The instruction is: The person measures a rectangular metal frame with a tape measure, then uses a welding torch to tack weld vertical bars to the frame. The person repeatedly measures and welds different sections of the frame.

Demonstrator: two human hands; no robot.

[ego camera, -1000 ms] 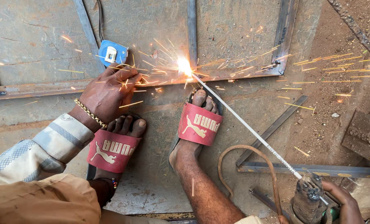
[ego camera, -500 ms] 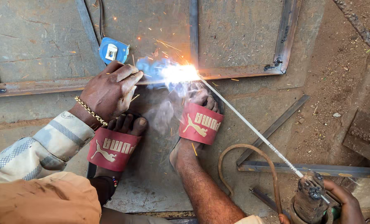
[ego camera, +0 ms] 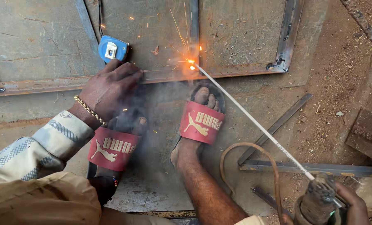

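The right hand [ego camera: 354,204], its grip closed around the electrode holder [ego camera: 319,202], holds the welding rod [ego camera: 252,118] with its sparking tip on the steel frame bar [ego camera: 236,71]. The left hand [ego camera: 108,89] presses flat, fingers together, on that bar beside a blue tape measure [ego camera: 112,49].

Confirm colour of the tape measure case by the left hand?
Blue case with a white centre panel, tape measure, just above the left hand. Head view shows it.

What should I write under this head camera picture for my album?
Sparks fly where the welding rod meets the metal frame; the right hand holds the electrode holder, the left hand presses the frame.
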